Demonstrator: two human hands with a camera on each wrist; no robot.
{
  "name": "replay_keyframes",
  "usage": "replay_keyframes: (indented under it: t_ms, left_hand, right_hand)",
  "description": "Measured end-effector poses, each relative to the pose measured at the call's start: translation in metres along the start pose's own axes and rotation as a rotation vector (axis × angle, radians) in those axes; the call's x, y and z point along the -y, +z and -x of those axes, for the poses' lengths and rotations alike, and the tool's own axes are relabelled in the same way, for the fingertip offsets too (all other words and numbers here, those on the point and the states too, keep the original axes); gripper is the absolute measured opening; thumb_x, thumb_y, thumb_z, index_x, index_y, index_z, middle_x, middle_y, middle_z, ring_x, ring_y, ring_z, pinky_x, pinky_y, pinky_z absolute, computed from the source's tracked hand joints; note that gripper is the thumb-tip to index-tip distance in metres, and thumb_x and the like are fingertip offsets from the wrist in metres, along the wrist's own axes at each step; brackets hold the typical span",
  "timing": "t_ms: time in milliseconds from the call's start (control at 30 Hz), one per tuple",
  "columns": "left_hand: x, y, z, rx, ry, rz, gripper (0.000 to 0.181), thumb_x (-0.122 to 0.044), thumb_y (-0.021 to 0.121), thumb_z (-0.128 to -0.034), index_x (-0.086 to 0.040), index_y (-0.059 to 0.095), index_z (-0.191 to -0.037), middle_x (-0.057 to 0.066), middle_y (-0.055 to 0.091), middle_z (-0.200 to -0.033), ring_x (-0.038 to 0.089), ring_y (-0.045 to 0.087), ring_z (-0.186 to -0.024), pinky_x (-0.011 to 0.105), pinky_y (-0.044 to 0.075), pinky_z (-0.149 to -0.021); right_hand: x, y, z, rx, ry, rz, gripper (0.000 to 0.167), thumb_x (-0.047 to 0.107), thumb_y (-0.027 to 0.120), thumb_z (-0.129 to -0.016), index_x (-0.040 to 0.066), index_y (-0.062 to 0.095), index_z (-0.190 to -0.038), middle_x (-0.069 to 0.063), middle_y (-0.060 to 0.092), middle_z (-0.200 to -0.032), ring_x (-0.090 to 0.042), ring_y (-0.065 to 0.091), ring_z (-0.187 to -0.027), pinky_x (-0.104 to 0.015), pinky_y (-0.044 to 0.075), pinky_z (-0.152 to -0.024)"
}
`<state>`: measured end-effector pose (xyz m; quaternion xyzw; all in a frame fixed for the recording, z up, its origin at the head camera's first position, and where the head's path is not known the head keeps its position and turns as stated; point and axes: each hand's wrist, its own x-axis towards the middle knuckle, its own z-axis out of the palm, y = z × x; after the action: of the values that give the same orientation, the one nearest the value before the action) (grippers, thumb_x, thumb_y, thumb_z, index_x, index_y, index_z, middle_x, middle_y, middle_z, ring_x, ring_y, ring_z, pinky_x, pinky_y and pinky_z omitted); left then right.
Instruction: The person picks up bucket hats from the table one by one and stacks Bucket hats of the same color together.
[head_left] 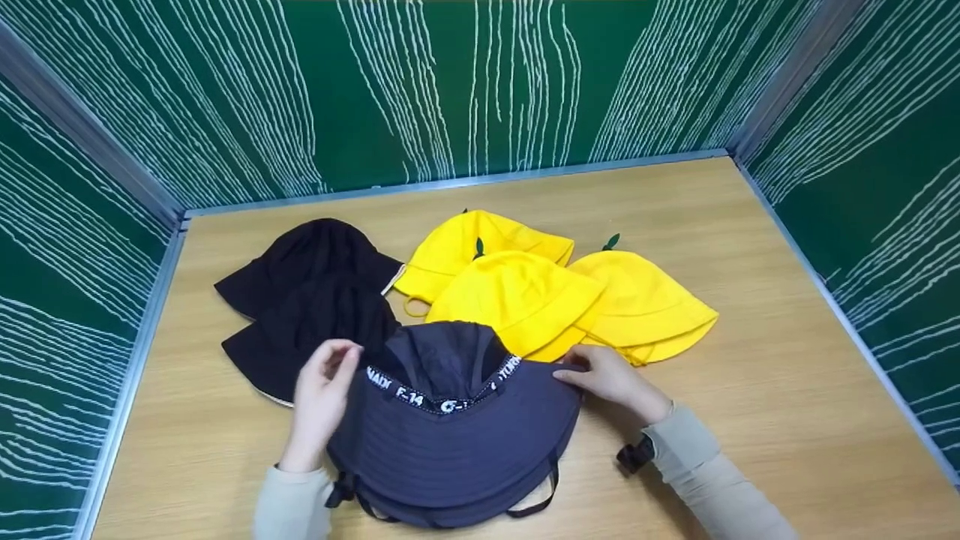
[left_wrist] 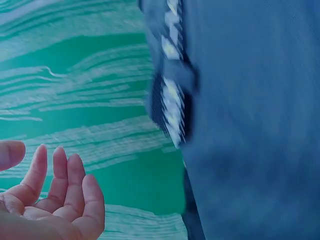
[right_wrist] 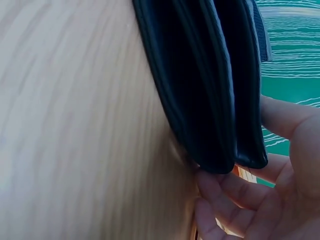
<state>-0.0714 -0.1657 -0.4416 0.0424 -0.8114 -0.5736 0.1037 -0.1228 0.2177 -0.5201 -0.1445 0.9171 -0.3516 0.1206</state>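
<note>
A dark grey bucket hat [head_left: 450, 442] with a white-lettered band lies near the front of the table, its brim toward me. More than one brim layer shows at its lower edge, with black straps hanging there. My right hand [head_left: 611, 379] pinches the right brim edge; in the right wrist view the thumb [right_wrist: 285, 117] is on one side of the layered brim [right_wrist: 200, 90] and fingers are on the other. By the left edge is my left hand [head_left: 322, 397]. The left wrist view shows this hand [left_wrist: 60, 200] with loosely bent fingers, apart from the grey fabric [left_wrist: 250, 120].
Two black hats, one behind [head_left: 315, 255] and one in front [head_left: 315, 337], overlap at the left. Yellow hats with green leaf tips overlap behind the grey one: back [head_left: 465, 240], front [head_left: 517, 296] and right [head_left: 637, 292]. Green panels [head_left: 510, 82] wall the wooden table [head_left: 787, 375].
</note>
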Motion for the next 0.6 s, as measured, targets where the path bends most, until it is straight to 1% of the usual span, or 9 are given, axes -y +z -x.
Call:
replay_keyframes:
  t_ms: [167,300,367,467,600]
  left_hand:
    - [-0.008,0.022,0.005,0.075,-0.015,0.071,0.015,-0.001,0.053,-0.0939,0.010,0.060,-0.101,0.025,0.064,-0.102,0.003,0.060,-0.089,0.017,0.045,-0.084]
    - [-0.011,0.036,0.009,0.133,-0.028,0.134,0.017,-0.002,0.052,-0.0946,0.011,0.059,-0.101,0.026,0.063,-0.102,0.003,0.059,-0.091,0.018,0.045,-0.087]
    - [-0.012,0.042,0.011,0.158,-0.036,0.168,0.017,-0.002,0.051,-0.0950,0.012,0.058,-0.102,0.027,0.062,-0.102,0.002,0.059,-0.092,0.019,0.045,-0.088]
    - [-0.012,0.049,0.015,0.183,-0.050,0.208,0.018,-0.002,0.050,-0.0954,0.013,0.057,-0.102,0.028,0.061,-0.103,0.001,0.058,-0.092,0.019,0.044,-0.090]
    - [-0.010,0.056,0.019,0.209,-0.072,0.238,0.019,-0.003,0.050,-0.0958,0.014,0.056,-0.101,0.027,0.061,-0.102,0.003,0.059,-0.092,0.020,0.043,-0.091]
  right_hand:
    - [-0.002,-0.001,0.001,0.002,0.020,-0.024,0.024,0.034,0.069,-0.086,0.010,0.066,-0.088,0.001,0.058,-0.077,-0.014,0.049,-0.070,-0.028,0.041,-0.065]
    - [-0.002,-0.005,0.001,0.000,0.033,-0.050,0.023,0.034,0.067,-0.087,0.011,0.066,-0.088,0.001,0.058,-0.075,-0.014,0.049,-0.068,-0.027,0.041,-0.063]
    - [-0.002,-0.007,0.001,-0.011,0.024,-0.060,0.022,0.032,0.067,-0.087,0.011,0.067,-0.089,0.001,0.059,-0.076,-0.014,0.050,-0.068,-0.026,0.042,-0.062]
    - [-0.005,-0.012,0.001,-0.052,0.009,-0.067,0.021,0.029,0.067,-0.088,0.009,0.067,-0.091,0.000,0.063,-0.078,-0.014,0.052,-0.069,-0.027,0.045,-0.065]
    - [-0.009,-0.025,-0.004,-0.151,0.003,-0.078,0.016,0.021,0.066,-0.089,0.006,0.067,-0.090,-0.004,0.064,-0.080,-0.014,0.054,-0.071,-0.026,0.046,-0.067]
